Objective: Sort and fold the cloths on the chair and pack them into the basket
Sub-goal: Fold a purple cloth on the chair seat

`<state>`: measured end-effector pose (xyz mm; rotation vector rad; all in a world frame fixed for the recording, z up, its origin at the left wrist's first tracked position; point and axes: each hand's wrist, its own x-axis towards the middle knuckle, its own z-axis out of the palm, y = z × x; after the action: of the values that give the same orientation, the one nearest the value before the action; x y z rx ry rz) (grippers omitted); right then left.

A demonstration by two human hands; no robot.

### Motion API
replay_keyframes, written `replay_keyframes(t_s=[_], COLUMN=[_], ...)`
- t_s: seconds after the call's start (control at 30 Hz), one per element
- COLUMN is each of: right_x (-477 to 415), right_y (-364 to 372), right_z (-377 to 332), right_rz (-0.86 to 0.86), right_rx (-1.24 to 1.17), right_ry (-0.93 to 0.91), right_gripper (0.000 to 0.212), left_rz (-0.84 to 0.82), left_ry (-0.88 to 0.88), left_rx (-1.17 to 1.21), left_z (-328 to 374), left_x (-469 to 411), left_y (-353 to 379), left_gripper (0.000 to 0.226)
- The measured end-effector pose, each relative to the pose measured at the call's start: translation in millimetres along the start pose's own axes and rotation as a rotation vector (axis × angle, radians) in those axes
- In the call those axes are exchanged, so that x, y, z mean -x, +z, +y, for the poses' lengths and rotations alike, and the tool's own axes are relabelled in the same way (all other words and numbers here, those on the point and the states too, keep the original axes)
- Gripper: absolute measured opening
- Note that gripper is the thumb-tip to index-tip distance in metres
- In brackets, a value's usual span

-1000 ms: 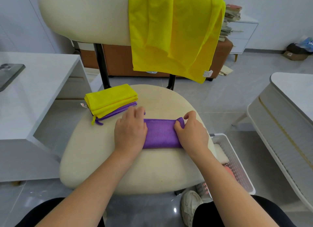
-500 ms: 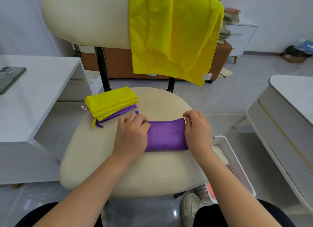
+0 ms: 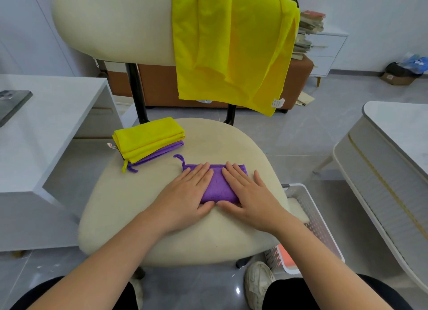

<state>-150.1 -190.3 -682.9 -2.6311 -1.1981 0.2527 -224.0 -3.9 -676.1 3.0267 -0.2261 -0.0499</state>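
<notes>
Grey floor tiles run under a cream chair [image 3: 129,205] with a round seat and a wide back. One big yellow cloth [image 3: 227,45] hangs open over the right side of the chair back, with a small white tag at its low corner. At the back left edge of the seat sits a neat pile: a folded yellow cloth [image 3: 148,138] on top of a folded purple one [image 3: 159,153]. Near the middle of the seat, a bit to the right, lies a small folded purple cloth [image 3: 217,187] with a little loop sticking out at its back left corner. The left hand [image 3: 185,198] lies flat on the left part of this cloth, fingers straight and close together. The right hand [image 3: 247,194] lies flat on the right part, fingers straight too, thumb out to the side. Both hands press down side by side, and a strip of purple shows between them. A white basket [image 3: 319,219] with little holes stands on the floor by the right edge of the seat, partly hidden under it. A white desk [image 3: 58,115] on the left has a phone [image 3: 11,106] near its edge. A white shoe [image 3: 257,284] shows below the seat.
</notes>
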Motion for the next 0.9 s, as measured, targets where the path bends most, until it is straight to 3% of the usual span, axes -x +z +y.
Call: replay_keyframes(t_s=[0.1, 0.2, 0.43, 0.6, 0.7, 0.77, 0.9], right_x=[1, 1, 2, -8, -14, -19, -29], right_y=[-4, -8, -12, -22, -28, -25, -19], right_z=[6, 7, 6, 2, -11, -23, -44], right_rz=[-0.019, 0.040, 0.185, 0.423, 0.498, 0.570, 0.657], right_rx=[-0.080, -0.183, -0.301, -0.773, -1.080, -1.058, -0.796], right_ry=[-0.028, -0.037, -0.042, 0.143, 0.218, 0.317, 0.417], right_gripper=[0.092, 0.078, 0.046, 0.023, 0.008, 0.014, 0.028], left_rz=[-0.050, -0.076, 0.045, 0.396, 0.568, 0.649, 0.770], left_ry=[0.003, -0.009, -0.017, -0.202, -0.360, -0.477, -0.638], left_rx=[0.020, 0.067, 0.307, 0.856, 1.240, 1.225, 0.952], left_z=[-1, -1, -13, -27, -19, -8, 4], left_x=[-3, -5, 2, 1, -5, -9, -14], left_y=[-7, -15, -15, -19, -25, -25, -24], left_gripper=[0.089, 0.078, 0.066, 0.020, 0.007, 0.007, 0.019])
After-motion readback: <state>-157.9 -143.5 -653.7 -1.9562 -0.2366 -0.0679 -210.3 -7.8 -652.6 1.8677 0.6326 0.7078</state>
